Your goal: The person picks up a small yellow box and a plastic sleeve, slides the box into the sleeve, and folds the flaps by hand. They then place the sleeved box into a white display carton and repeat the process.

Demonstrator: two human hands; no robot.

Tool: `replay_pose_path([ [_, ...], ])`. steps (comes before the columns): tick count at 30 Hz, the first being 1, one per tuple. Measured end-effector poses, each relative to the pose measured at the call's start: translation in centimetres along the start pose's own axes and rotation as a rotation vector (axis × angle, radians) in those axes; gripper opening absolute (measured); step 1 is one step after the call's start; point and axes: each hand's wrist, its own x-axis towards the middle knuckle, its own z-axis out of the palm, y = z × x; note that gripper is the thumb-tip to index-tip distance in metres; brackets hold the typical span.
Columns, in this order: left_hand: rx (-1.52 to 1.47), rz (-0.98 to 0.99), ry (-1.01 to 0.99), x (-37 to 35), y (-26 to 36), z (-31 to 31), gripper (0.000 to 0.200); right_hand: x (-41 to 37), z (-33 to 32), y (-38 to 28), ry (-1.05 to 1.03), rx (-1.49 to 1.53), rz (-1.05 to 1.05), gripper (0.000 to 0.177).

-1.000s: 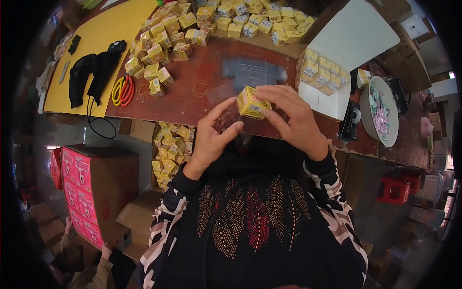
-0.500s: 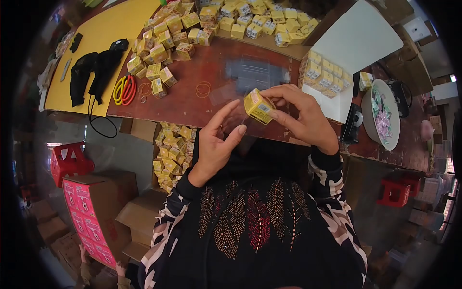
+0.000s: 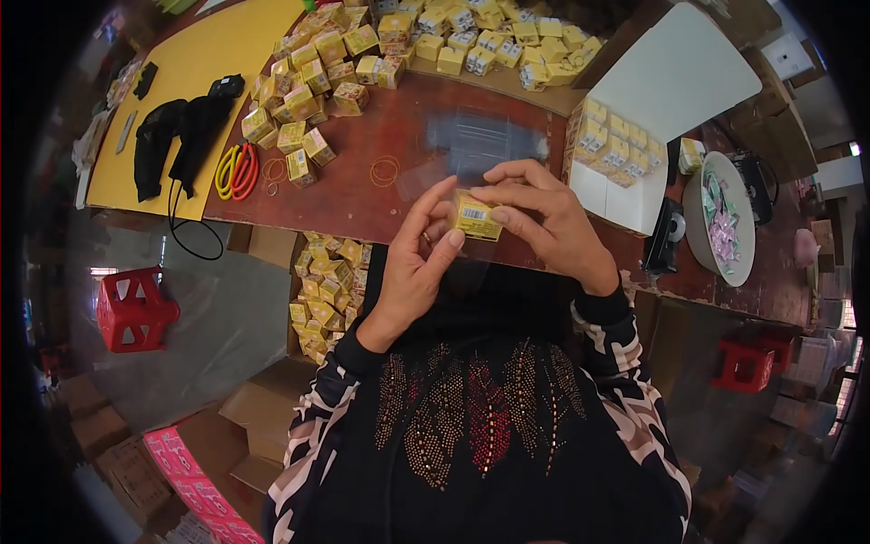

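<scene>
A small yellow box with a barcode is held between both hands above the table's front edge. My left hand closes on its left side, thumb and fingers against it. From the right, my right hand pinches the box between thumb and fingers. Clear plastic film lies just behind the hands, beside a stack of clear sheets. Many yellow boxes are piled at the back left. To the right, an open white carton holds rows of yellow boxes.
Rubber bands, red and yellow coils and black sleeves lie on the left. At the right are a black tape dispenser and a bowl of small packets. A box of yellow cartons stands below the table.
The yellow box has turned its barcode side upward and shifted slightly left, and my left hand has closed onto it. At lower left, the pink-printed carton has moved down, away from the red stool.
</scene>
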Motion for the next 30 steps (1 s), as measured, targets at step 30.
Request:
replay_pose_path([
  [30, -0.101, 0.151, -0.029, 1.1, -0.1, 1.1, 0.046, -1.3, 3.9, 0.4, 0.228, 0.734, 0.133, 0.021],
])
